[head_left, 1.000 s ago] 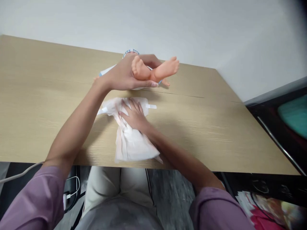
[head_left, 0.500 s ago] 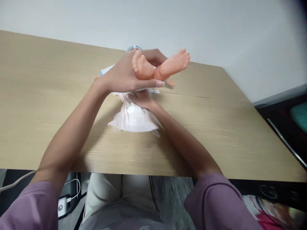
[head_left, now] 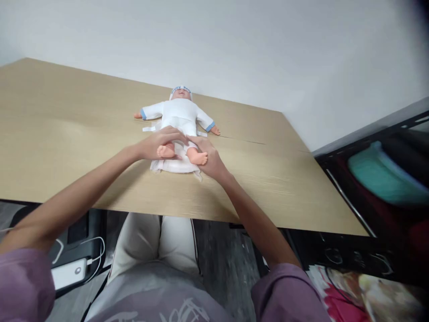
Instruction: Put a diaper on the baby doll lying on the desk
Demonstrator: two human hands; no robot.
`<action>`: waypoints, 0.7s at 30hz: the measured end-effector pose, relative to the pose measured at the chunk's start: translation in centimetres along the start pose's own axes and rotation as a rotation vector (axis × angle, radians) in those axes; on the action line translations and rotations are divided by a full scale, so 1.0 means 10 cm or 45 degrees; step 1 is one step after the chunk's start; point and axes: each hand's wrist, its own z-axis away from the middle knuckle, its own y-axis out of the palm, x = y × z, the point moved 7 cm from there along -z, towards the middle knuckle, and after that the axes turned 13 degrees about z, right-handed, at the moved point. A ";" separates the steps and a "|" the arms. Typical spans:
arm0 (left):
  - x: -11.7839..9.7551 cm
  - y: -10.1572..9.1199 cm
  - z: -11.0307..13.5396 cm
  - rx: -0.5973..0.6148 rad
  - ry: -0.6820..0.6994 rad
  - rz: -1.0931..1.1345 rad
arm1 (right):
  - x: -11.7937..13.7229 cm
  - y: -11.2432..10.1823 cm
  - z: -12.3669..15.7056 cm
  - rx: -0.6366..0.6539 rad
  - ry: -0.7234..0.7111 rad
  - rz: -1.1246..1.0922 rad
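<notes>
white-clad plastic doll [head_left: 179, 117] supine, bare legs over diaper [head_left: 171, 167]

The wooden table [head_left: 67, 134] carries a doll [head_left: 177, 114] and diaper [head_left: 174, 167].

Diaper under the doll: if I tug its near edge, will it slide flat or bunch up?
Probably bunches: the diaper looks thin and crumpled. The doll lies on it, so it would likely drag along. The table looks smooth, so both may slide.
</notes>
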 end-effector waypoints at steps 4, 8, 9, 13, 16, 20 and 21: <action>0.17 -0.14 0.45 0.111 -0.097 -0.219 | -0.18 0.05 0.19 0.072 -0.175 0.031; 0.34 -0.13 0.83 0.210 -0.133 -0.284 | -0.42 0.17 0.35 0.140 -0.230 0.125; 0.38 -0.10 0.88 0.231 -0.145 -0.311 | -0.44 0.19 0.36 0.141 -0.258 0.132; 0.48 -0.01 0.95 0.338 -0.207 -0.413 | -0.49 0.18 0.33 0.215 -0.335 0.143; 0.49 -0.01 0.90 0.384 -0.217 -0.396 | -0.51 0.10 0.27 0.299 -0.313 0.101; 0.42 0.02 0.82 0.369 -0.272 -0.361 | -0.42 0.01 0.26 0.356 -0.215 0.078; 0.40 0.05 0.81 0.350 -0.301 -0.388 | -0.35 0.01 0.28 0.353 -0.206 0.109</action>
